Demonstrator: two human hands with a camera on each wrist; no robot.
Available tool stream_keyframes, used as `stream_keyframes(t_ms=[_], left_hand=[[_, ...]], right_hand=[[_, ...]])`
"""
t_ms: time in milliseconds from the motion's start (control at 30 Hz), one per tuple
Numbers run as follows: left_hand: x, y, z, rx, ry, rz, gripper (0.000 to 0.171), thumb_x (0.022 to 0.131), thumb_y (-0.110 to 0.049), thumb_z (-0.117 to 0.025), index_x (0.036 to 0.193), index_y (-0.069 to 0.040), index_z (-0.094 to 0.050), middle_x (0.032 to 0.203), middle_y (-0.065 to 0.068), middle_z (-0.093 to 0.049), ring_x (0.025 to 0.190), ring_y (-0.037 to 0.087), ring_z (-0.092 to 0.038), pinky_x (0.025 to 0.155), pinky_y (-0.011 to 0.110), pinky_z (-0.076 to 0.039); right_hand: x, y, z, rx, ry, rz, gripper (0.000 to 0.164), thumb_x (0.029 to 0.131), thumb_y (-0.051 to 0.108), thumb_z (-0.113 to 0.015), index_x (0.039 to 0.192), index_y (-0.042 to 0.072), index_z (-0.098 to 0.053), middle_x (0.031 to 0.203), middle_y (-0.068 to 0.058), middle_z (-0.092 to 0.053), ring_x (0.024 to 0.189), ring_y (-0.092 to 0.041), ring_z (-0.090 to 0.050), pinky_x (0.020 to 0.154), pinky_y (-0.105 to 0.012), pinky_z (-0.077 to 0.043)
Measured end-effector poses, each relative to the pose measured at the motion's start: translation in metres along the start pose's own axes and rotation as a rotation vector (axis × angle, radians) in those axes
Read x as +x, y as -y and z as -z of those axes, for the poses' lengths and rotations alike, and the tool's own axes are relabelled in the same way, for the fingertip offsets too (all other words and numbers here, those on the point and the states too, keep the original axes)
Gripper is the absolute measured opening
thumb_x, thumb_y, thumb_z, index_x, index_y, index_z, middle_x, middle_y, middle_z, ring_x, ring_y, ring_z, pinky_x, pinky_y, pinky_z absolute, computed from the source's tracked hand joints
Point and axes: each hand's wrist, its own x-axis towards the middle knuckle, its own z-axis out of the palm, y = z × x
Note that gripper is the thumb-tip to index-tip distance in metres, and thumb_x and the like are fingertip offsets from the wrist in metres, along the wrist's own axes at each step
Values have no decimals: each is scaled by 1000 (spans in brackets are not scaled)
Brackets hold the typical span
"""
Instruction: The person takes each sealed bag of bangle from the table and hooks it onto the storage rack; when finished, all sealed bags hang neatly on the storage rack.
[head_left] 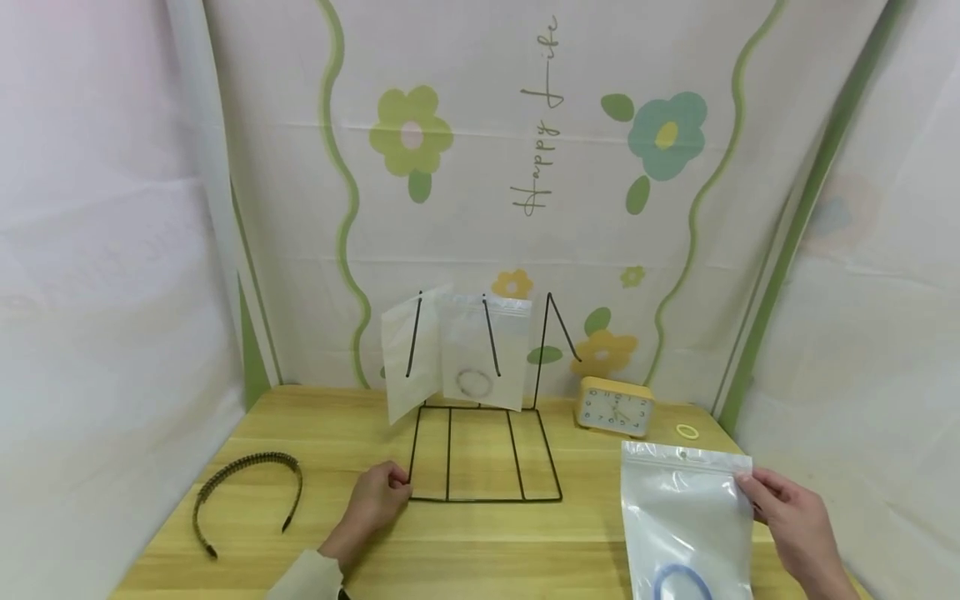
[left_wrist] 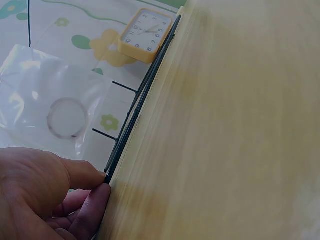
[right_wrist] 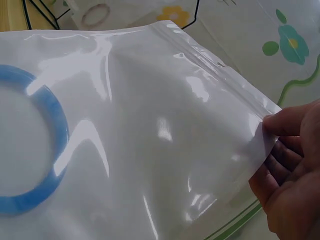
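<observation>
A black wire display rack [head_left: 486,501] stands on the wooden table, two clear zip bags hanging from its upright prongs. The front bag [head_left: 487,342] shows a thin ring-shaped band inside; what the left bag [head_left: 408,350] contains cannot be made out. My left hand [head_left: 378,496] pinches the rack's front left corner between thumb and fingers, close up in the left wrist view. At the right, my right hand [head_left: 798,521] pinches the upper right edge of a zip bag [head_left: 686,508]. Low in that bag lies a blue bangle [right_wrist: 57,125], partly cut off by the frame.
A braided headband [head_left: 247,460] lies on the table at the left. A yellow clock [head_left: 615,407] stands behind the rack's right side, with a small yellow ring [head_left: 687,432] beside it. Printed fabric [head_left: 465,208] hangs around the table's back and sides.
</observation>
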Motion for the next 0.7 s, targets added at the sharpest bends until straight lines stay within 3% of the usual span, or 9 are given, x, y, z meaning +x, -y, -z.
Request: stream_keyframes(t_ms=[133,367,700], left_hand=[[0,1,-1,3,7,12,12,80,-5,-75,83,-6,-64,73,-1,-60,66,11,-54,59,26,-45],[0,-1,0,-5,16,14,12,79,-4,-75,84,-6,-65,73,-1,-60,66,11,-54,59,26,-45],[-2,-1,1,-9,23,18,11,79,-4,-74,85,-5,-65,74,-1,-60,67,12,-54,59,25,-46]], right_hand=[[-2,8,-12,136,9,60,32,92,3,-64,85,32,-74,81,11,-73,71,-2,-68,60,-20,-54],[-2,19,-22,184,21,117,31,92,0,-63,86,28,-76,81,10,-74,70,-2,-69,59,-21,-54],[-6,32,-36,334,77,227,31,92,-11,-57,89,12,-78,81,2,-75,68,-6,-70,58,-22,-55]])
